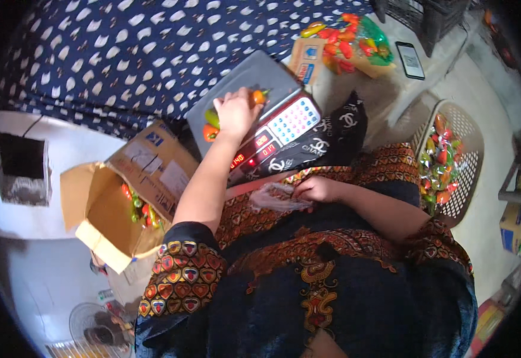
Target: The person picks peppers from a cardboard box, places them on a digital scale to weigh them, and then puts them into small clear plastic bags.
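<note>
My left hand [235, 113] reaches over the grey plate of a digital scale [260, 74], fingers curled round peppers. An orange pepper [259, 96] pokes out by the thumb side. On the other side of the hand, a green pepper [211, 117] and an orange-red pepper [210, 132] show on the plate. How many the fingers hold is hidden. The scale has red lit displays and a keypad on its near side. In front of my lap, my right hand [320, 190] pinches a crumpled clear plastic bag [275, 197].
An open cardboard box [102, 206] with peppers inside stands left. Loose red and yellow peppers [344, 45] lie beyond the scale on cardboard and green plastic, near a phone [410, 60]. At right, a beige basket [466, 140] holds bagged peppers [442, 158]. Dark printed fabric [338, 131] lies beside the scale.
</note>
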The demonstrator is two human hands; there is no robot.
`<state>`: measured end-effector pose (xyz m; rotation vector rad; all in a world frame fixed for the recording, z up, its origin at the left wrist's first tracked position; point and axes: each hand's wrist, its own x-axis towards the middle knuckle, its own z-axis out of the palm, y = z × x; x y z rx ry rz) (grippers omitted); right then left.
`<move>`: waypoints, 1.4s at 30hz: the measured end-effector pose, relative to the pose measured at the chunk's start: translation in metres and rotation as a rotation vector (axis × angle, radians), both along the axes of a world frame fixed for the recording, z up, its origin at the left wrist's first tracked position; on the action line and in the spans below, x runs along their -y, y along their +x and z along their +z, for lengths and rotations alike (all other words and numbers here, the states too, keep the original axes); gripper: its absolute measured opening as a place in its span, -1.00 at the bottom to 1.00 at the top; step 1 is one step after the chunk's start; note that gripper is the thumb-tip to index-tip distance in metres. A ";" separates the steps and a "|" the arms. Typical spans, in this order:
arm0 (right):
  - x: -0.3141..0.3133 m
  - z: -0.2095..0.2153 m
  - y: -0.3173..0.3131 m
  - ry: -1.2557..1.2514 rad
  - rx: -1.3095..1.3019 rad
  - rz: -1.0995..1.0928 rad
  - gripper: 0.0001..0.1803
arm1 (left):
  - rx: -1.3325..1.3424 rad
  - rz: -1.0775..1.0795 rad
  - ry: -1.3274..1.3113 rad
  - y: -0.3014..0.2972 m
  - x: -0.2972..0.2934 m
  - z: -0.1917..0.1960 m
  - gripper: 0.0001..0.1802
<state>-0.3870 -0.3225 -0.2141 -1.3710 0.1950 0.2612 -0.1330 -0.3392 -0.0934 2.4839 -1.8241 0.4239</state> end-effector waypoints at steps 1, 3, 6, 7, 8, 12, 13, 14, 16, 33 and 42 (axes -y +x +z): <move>0.001 0.001 -0.002 -0.023 0.020 0.020 -0.74 | 0.045 0.044 -0.012 0.001 0.008 -0.007 -0.52; 0.002 0.004 -0.003 -0.081 0.068 0.049 -0.74 | 0.063 0.044 -0.041 0.004 0.015 -0.014 -0.45; 0.001 0.004 -0.002 -0.214 0.157 0.063 -0.73 | -0.080 0.051 -0.146 -0.004 0.004 -0.002 -0.38; -0.001 0.003 -0.001 -0.278 0.190 0.064 -0.72 | -0.122 -0.018 -0.289 -0.006 -0.006 0.003 -0.49; -0.003 0.002 0.001 -0.339 0.224 0.059 -0.71 | -0.343 -0.055 -0.302 -0.011 -0.019 0.015 -0.56; -0.011 0.013 0.003 -0.396 0.380 -0.026 -0.66 | -0.969 -0.151 -0.179 -0.042 -0.112 0.021 -0.85; -0.009 0.018 0.004 -0.398 0.373 -0.030 -0.65 | -0.805 -0.263 -0.099 -0.055 -0.132 0.017 -0.88; -0.012 0.022 0.004 -0.394 0.378 -0.022 -0.63 | -0.832 -0.252 -0.072 -0.073 -0.153 0.009 -0.90; -0.019 0.011 0.007 -0.455 0.541 -0.173 -0.60 | -0.784 -0.310 0.024 -0.095 -0.169 -0.008 -0.88; -0.001 -0.004 0.005 -0.544 0.431 -0.380 -0.57 | -0.585 -0.398 0.241 -0.097 -0.160 -0.023 -0.64; 0.000 0.026 -0.001 -0.618 0.293 -0.444 -0.40 | -0.344 -0.202 0.074 -0.078 -0.146 -0.021 -0.71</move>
